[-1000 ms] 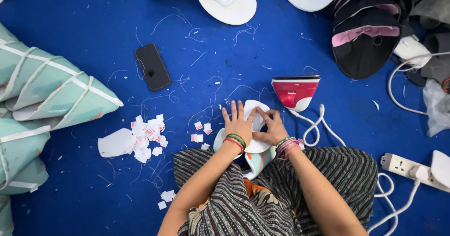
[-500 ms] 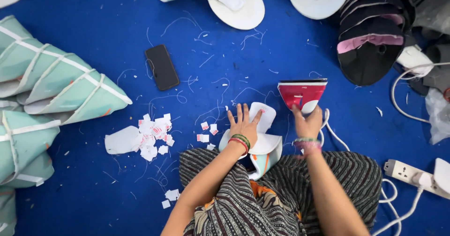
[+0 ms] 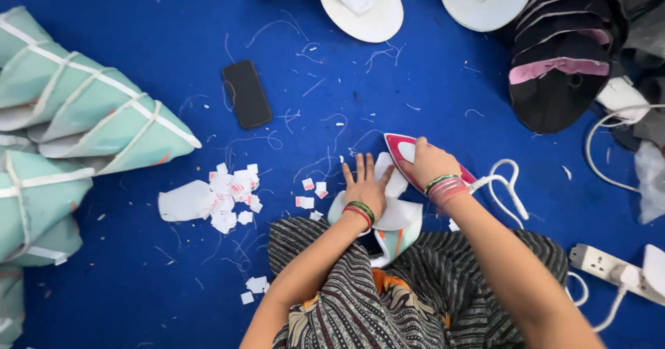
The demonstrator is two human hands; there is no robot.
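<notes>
- Left hand (image 3: pixel 366 188): laid flat, fingers spread, palm down on the cap piece (image 3: pixel 388 214). It presses the piece and grasps nothing.
- Right hand (image 3: pixel 431 162): clenched around the top of the iron (image 3: pixel 410 156), grasping it.
- Iron: red and white, tip pointing to 10 o'clock. It rests on the upper edge of the cap piece, just beside the left hand's fingertips at their 2 o'clock.
- Cap piece: white lining up, mint-green edge showing at 6 o'clock. It lies at frame centre on the blue floor (image 3: pixel 138 280), touching the person's striped lap (image 3: pixel 360 300).
- Cord (image 3: pixel 502 186): white, looped at 3 o'clock of the iron, running toward the power strip (image 3: pixel 603 266) at 4 o'clock.
- Phone (image 3: pixel 246 94): black, face down, at 10 o'clock of the hands, well apart from them.
- Paper scraps (image 3: pixel 228 196): white and pink pile at 9 o'clock of the left hand; a few more lie near the fingers.
- Green stack (image 3: pixel 76 113): folded mint-green pieces with white tape, at 9 to 10 o'clock along the frame edge.
- White brims (image 3: pixel 367 9): two at 12 o'clock, at the top edge.
- Dark caps (image 3: pixel 561 65): stacked at 2 o'clock, one with a pink band.
- Loose threads are scattered over the floor.
</notes>
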